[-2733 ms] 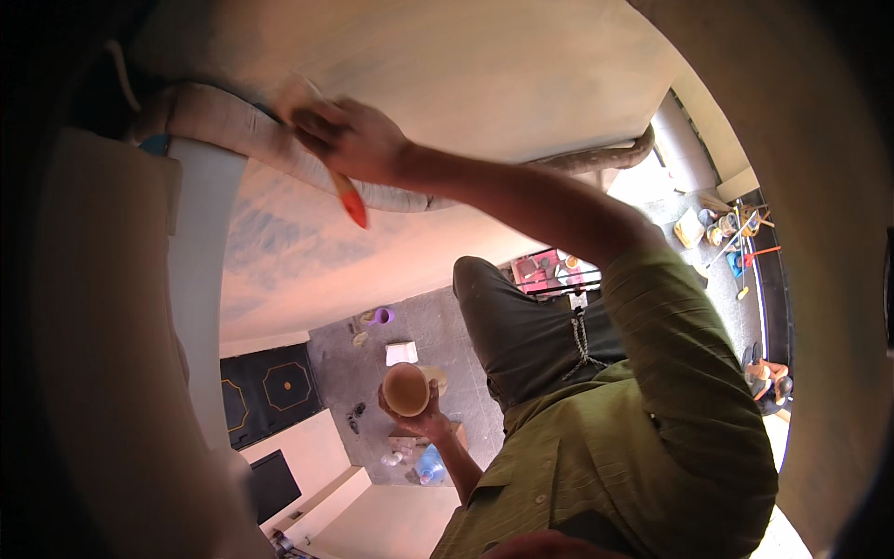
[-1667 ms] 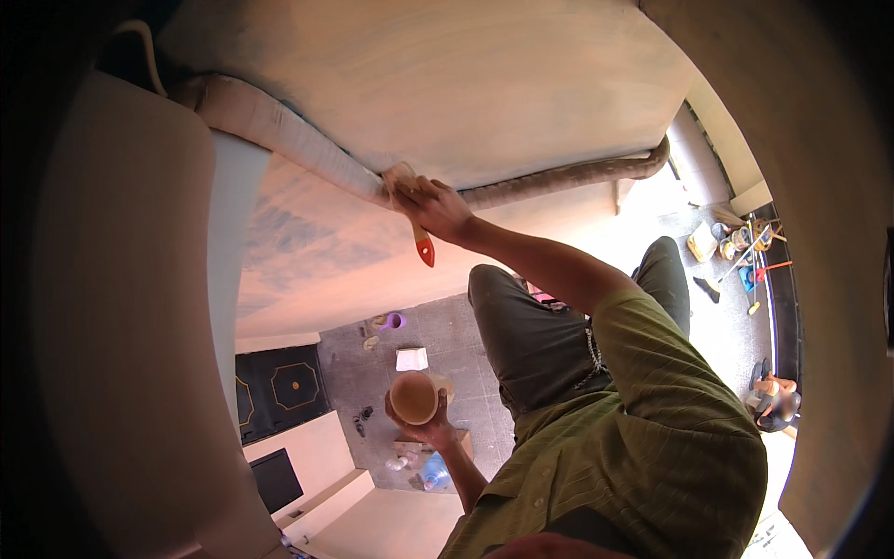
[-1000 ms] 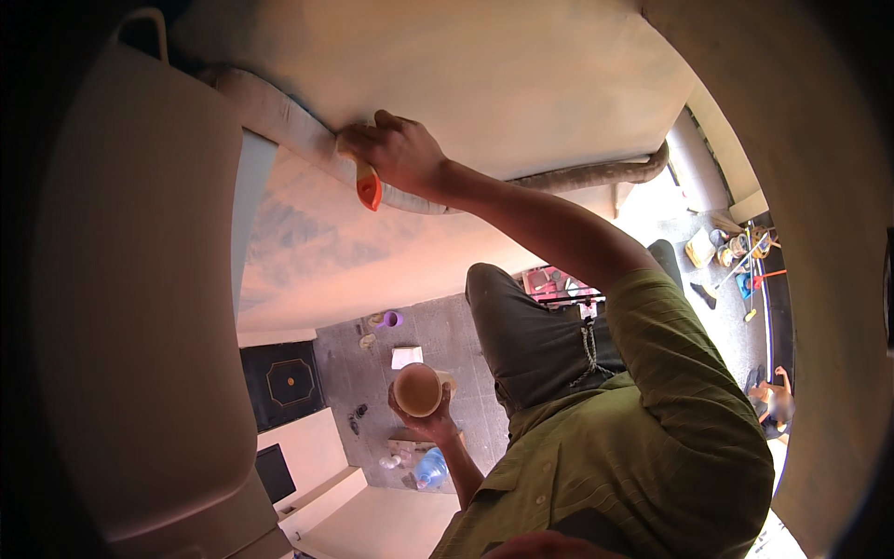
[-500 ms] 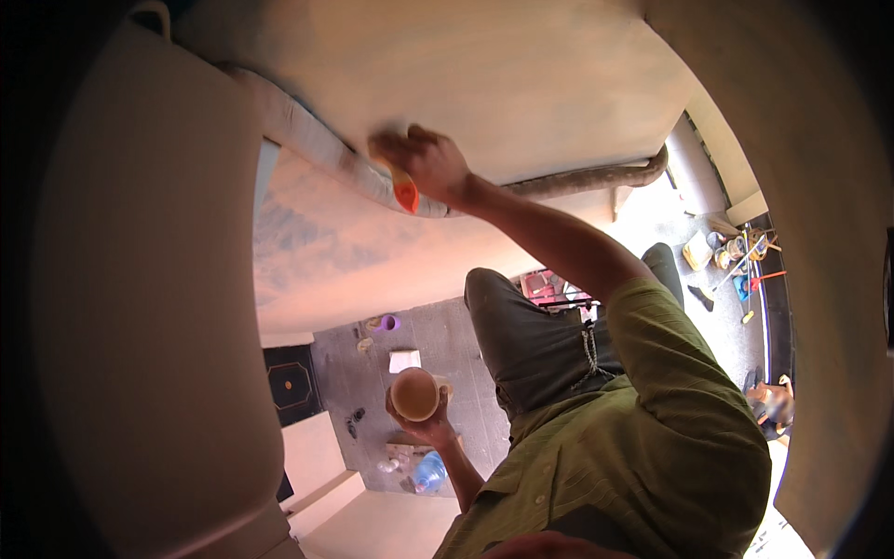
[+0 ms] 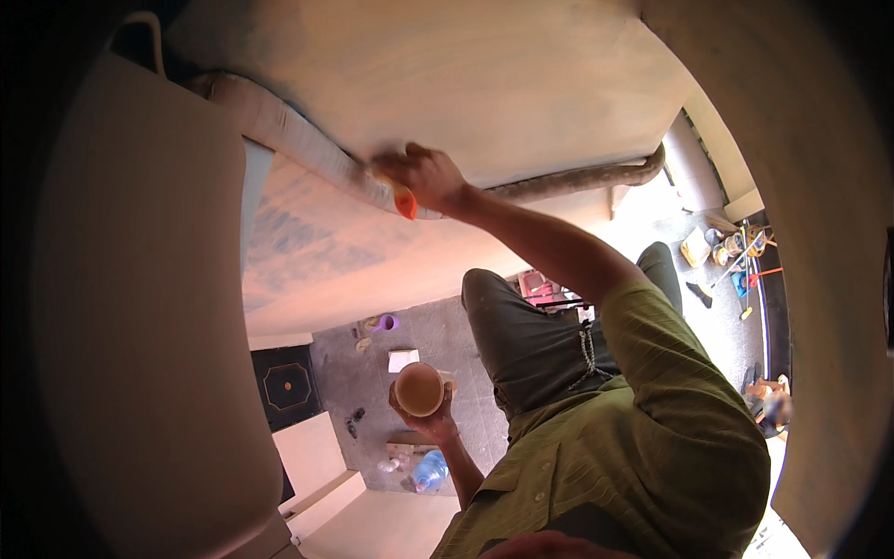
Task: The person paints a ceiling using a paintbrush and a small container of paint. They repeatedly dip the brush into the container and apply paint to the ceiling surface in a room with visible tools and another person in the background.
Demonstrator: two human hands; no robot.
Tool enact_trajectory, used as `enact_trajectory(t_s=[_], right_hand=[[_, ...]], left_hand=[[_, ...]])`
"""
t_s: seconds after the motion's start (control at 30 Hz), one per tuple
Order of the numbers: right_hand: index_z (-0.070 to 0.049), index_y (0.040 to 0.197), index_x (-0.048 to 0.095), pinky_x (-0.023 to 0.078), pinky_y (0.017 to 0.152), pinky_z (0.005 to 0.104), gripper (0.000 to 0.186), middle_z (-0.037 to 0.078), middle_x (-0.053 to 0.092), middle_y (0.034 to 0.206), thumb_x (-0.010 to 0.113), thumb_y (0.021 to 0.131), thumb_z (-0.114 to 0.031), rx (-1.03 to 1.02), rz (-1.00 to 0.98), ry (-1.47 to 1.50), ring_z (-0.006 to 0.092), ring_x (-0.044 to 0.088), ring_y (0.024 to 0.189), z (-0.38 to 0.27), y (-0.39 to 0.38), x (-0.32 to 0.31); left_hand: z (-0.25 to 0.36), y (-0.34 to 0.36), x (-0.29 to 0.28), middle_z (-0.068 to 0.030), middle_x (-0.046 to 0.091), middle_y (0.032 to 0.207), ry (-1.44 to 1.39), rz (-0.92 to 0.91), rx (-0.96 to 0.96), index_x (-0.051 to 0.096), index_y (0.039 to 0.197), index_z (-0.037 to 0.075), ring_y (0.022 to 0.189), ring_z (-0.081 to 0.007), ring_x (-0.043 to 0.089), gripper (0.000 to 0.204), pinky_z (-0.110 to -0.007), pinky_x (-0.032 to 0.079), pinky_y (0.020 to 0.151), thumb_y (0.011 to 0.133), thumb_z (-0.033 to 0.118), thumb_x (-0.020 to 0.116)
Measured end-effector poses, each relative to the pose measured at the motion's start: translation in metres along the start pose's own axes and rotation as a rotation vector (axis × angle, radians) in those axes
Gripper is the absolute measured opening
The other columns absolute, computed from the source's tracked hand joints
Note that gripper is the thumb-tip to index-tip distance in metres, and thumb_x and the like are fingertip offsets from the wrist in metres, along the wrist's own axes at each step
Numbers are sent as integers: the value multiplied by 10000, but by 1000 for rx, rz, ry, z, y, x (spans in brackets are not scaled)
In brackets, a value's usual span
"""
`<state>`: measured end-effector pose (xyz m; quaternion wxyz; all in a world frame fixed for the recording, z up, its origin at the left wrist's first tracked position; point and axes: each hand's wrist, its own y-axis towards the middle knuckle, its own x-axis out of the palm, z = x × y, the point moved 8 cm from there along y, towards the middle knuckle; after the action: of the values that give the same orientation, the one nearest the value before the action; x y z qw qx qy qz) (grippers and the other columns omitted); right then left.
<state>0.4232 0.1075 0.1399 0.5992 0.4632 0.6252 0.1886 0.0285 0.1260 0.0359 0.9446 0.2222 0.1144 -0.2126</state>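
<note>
My right hand is raised against the pipe that runs along the wall, its fingers closed round a paintbrush. The paintbrush's orange handle end sticks out below the fist; its bristle end is smeared by motion. The pipe is pale on its left stretch and brown on the right. Lower down, my left hand grips a round mug from beneath and the side. The mug looks filled with beige paint and is held upright, well apart from the brush.
Far below, the floor holds a white box, a purple cup and a blue plastic bottle. To the right are a broom and several buckets. Another person is at the right edge. A pale column stands left.
My right hand has shifted slightly down along the pipe with the brush. The left hand and mug have moved a little right in the view.
</note>
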Motion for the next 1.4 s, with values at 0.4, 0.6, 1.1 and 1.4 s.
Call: enact_trajectory(t_s=[0.4, 0.6, 1.1, 1.4], right_hand=[[-45, 990, 723, 570, 625, 313, 197, 107, 737, 912, 771, 823, -139, 424, 416, 486, 241, 713, 712, 10, -48, -72], [-37, 981, 726, 553, 607, 314, 204, 121, 729, 862, 781, 829, -162, 574, 367, 628, 238, 711, 691, 3, -69, -24], [-42, 1012, 662, 565, 671, 361, 164, 103, 682, 1038, 718, 865, -86, 377, 460, 383, 287, 695, 808, 64, -83, -67], [-24, 831, 657, 547, 664, 348, 144, 152, 669, 950, 785, 788, -74, 333, 412, 378, 265, 689, 863, 46, -104, -89]], left_hand=[[2, 4, 19, -103, 550, 1228, -113, -1, 17, 482, 1319, 56, 1126, -275, 556, 888, -430, 477, 984, 561, 130, 939], [24, 2, 32, -96, 557, 1230, -87, -50, 60, 488, 1319, 54, 1129, -269, 564, 875, -424, 488, 980, 567, 108, 931], [0, 1, 22, -120, 559, 1217, -19, -36, -29, 466, 1326, 38, 1111, -291, 572, 926, -435, 479, 965, 584, 294, 958], [4, 6, 37, -101, 553, 1230, -90, -61, 28, 487, 1325, 50, 1130, -270, 558, 878, -431, 495, 974, 577, 143, 936]])
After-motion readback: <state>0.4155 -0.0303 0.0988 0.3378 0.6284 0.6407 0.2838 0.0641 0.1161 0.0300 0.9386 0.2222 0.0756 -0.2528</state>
